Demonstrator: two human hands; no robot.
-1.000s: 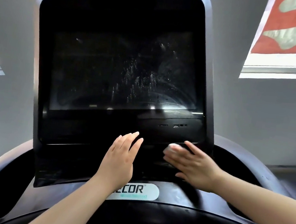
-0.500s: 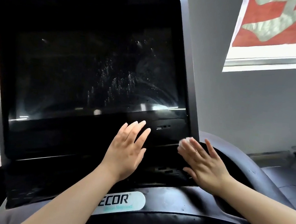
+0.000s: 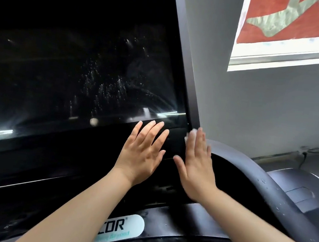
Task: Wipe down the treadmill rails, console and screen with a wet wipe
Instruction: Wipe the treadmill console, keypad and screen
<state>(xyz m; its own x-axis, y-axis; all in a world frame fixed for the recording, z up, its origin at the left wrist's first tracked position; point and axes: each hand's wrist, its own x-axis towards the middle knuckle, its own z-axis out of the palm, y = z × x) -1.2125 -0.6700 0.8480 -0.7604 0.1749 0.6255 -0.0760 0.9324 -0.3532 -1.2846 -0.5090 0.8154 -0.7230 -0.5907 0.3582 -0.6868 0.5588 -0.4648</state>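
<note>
A black treadmill console (image 3: 71, 170) fills most of the view, its frame tilted back toward a grey wall (image 3: 256, 117), with a dark screen (image 3: 69, 72) set into it; the glass carries a scatter of fine droplets and streaks toward its lower right, and bright reflections run along its bottom edge. To the right, a curved dark rail (image 3: 263, 187) arcs down from beside the console, beaded with a few drops of water. High on the wall, a window (image 3: 296, 33) is covered by a red banner with pale green shapes. Below the console, a white oval logo plate (image 3: 126, 228) shows the letters "COR", partly hidden by a forearm. Two bare arms reach up from the bottom of the frame. The left hand (image 3: 142, 155) lies flat on the black panel just under the screen, its grip spread, fingers straight and slightly fanned, fingertips reaching the screen's lower edge and holding nothing. The right hand (image 3: 195, 162) is pressed flat against the console's lower right corner, fingers straight and close together, thumb out to the left. Under its fingertips sits the wet wipe (image 3: 191, 134), a small white wad mostly hidden by the fingers and showing only at their tips, against the right edge of the console frame where the rail begins.
</note>
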